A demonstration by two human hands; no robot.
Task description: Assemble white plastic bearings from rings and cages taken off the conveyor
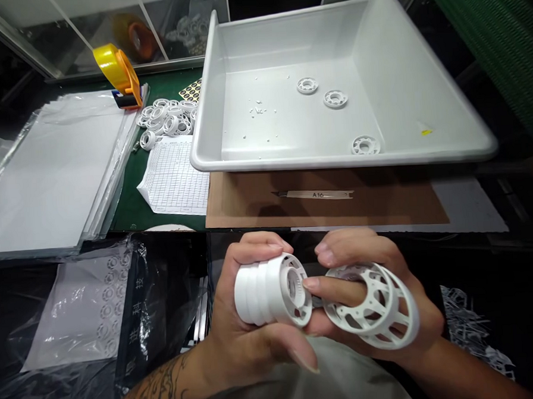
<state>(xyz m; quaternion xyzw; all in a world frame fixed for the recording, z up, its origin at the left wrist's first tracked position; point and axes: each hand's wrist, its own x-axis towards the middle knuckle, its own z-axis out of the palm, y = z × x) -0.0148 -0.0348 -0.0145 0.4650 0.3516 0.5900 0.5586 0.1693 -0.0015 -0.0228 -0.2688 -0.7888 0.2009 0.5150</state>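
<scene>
In my left hand lies a stack of white plastic rings, fingers and thumb wrapped along its sides. The open face of the stack, with a toothed inner hub, points to the right. My right hand holds a few more white spoked rings, its index finger passed through their centre hole. That fingertip reaches the end face of the left stack. Both hands are close together, in front of the table edge.
A white plastic tray holds three loose rings and small scraps. Before it, a craft knife marked A16 lies on cardboard. A ring pile, printed sheet, tape dispenser and bagged sheets are left; trimmed scraps right.
</scene>
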